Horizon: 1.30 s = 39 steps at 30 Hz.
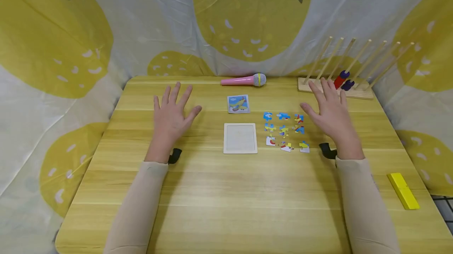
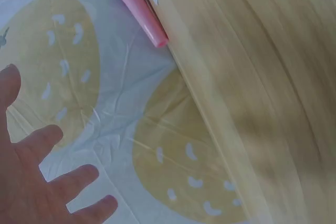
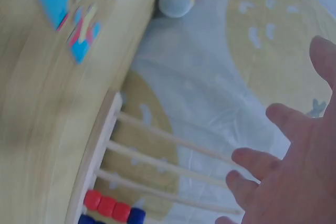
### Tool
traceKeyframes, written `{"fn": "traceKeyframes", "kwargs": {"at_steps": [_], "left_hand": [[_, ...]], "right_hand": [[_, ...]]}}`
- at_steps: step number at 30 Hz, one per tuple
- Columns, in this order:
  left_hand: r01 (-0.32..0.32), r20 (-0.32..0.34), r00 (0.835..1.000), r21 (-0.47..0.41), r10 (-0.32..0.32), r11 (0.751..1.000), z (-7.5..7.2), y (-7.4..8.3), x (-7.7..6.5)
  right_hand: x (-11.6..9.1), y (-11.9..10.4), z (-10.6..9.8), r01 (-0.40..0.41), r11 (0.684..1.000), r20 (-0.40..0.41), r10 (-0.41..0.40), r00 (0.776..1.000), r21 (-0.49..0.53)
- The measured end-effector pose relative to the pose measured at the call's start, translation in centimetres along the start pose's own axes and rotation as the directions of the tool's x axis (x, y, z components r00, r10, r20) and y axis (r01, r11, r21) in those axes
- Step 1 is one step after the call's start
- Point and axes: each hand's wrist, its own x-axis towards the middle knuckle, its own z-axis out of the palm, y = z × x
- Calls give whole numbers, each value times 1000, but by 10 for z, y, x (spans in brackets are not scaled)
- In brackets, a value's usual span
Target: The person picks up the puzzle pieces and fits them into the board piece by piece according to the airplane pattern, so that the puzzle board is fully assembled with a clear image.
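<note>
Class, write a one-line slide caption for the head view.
Nine separate puzzle pieces lie beside a square board, between a person's outstretched arms.

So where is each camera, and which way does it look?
Head: on the head, looking forward and down at the table; left hand, right hand and sleeves show.
Left wrist: worn there, looking past that hand's fingers at cloth and a pink microphone.
Right wrist: worn there, looking past that hand at puzzle pieces and a peg rack.
Both wrist views share the microphone.
</note>
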Motion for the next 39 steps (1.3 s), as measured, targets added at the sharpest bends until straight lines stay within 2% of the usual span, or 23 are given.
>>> {"fn": "traceKeyframes", "kwargs": {"at_steps": [5,9,12,15,18,20,22,26,30,36,39], "left_hand": [[-30,48,998,-88,34,996,10,15,-2],[-17,163,985,-234,57,972,20,29,-2],[28,283,956,-358,80,933,29,38,-3],[60,385,915,-417,117,907,38,43,-6],[38,440,884,-409,161,912,46,45,-10],[8,452,873,-386,181,922,49,47,-12],[-32,452,870,-342,194,939,51,50,-13],[-91,451,871,-241,195,966,53,57,-15],[-108,454,871,-197,188,974,53,60,-16],[-101,458,870,-196,182,975,54,60,-16],[-100,460,869,-196,182,976,54,59,-17]], "right_hand": [[9,-18,4,15,984,-30,-10,1000,176],[21,-32,9,-15,952,-13,20,1000,306],[30,-38,15,-61,922,37,51,998,381],[37,-42,22,-124,881,87,95,992,457],[41,-44,31,-187,820,129,139,982,542],[44,-44,37,-219,796,153,160,975,564],[46,-43,44,-254,780,190,175,966,571],[51,-40,57,-322,779,277,197,940,538],[52,-37,69,-365,796,320,227,920,483],[52,-37,80,-341,850,321,218,922,402],[51,-37,83,-334,864,331,211,920,377]]}}
